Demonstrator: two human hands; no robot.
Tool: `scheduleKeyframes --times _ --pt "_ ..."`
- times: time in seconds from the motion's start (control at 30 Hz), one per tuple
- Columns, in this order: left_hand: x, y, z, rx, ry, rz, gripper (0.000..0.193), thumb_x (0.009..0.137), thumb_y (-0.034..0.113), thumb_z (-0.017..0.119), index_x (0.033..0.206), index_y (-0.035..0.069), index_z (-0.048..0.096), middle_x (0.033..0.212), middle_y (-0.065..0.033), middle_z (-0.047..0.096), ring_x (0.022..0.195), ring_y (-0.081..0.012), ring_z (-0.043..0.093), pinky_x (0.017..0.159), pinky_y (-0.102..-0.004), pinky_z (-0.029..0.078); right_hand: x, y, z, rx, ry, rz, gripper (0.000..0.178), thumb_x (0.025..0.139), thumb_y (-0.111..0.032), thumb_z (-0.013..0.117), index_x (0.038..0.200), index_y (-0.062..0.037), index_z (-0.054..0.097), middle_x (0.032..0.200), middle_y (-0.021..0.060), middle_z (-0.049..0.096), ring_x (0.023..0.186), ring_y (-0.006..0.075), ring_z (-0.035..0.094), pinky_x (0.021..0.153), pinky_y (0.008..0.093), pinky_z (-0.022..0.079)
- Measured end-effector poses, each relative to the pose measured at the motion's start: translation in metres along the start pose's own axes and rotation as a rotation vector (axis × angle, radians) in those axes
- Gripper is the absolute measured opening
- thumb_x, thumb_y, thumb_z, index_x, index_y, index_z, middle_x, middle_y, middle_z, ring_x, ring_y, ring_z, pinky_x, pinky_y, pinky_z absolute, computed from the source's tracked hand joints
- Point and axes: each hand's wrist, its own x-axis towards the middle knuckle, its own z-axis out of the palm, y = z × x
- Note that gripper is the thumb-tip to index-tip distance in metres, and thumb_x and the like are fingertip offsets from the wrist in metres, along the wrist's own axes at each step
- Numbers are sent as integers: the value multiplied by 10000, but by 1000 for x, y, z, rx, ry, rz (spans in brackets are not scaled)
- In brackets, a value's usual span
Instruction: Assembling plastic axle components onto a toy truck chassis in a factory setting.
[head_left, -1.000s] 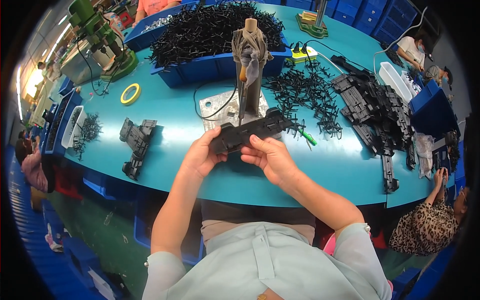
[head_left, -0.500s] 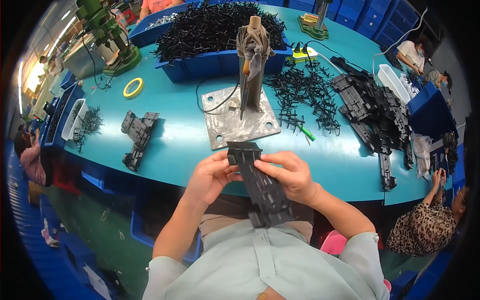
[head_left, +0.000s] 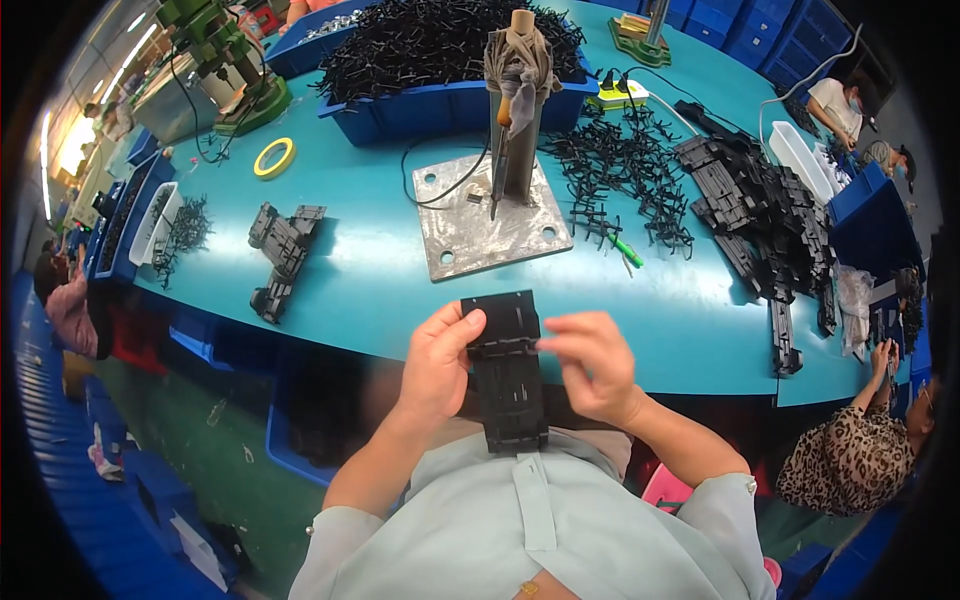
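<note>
A long black plastic chassis-like part (head_left: 510, 385) stands nearly upright before my body, with a flat face and cross ridges toward me. My left hand (head_left: 437, 362) grips its upper left edge, thumb on the face. Beside the upper right edge is my right hand (head_left: 597, 368), fingers apart and slightly blurred; whether the fingertips touch the part is unclear. On the bench to the left lies a similar black part (head_left: 284, 258). Ahead stands a metal post (head_left: 517, 165) on a steel base plate (head_left: 455, 230), cloth wrapped round its top and a thin pointed tool hanging on it.
A blue bin (head_left: 400, 122) heaped with small black pieces stands behind the post. Loose black pieces (head_left: 620, 170) and a green-handled tool (head_left: 628, 250) lie right of it. Farther right are piled chassis parts (head_left: 765, 215). Yellow tape (head_left: 274, 157) lies left. Other people work around.
The black part has been turned to show a flatter face and stands more upright. My left thumb has come onto its face, and my right hand has let go of its top.
</note>
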Motion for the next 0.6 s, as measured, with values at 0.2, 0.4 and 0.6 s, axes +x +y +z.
scheduleKeyframes --times 0.2,0.4,0.6 --pt "-20 -13 12 -120 -37 -21 207 936 77 480 1088 -30 572 1011 -74 632 884 -128 604 801 -273 491 15 -18 10 434 -45 699 134 862 -108 668 868 0 589 734 -17 599 665 38 513 606 209 432" --pt "-28 -29 8 -143 -105 -72 216 935 109 494 1102 -2 576 1002 -36 628 885 -90 586 792 -248 472 -1 -25 14 686 81 852 113 837 -73 659 783 -35 567 707 -19 564 652 45 484 588 209 388" --pt "-31 -32 7 -191 -49 -105 117 918 124 514 933 26 577 860 -4 605 758 -65 559 703 -221 453 -1 -31 16 759 69 816 126 843 -53 643 776 -36 537 714 -18 553 649 51 475 605 209 390"
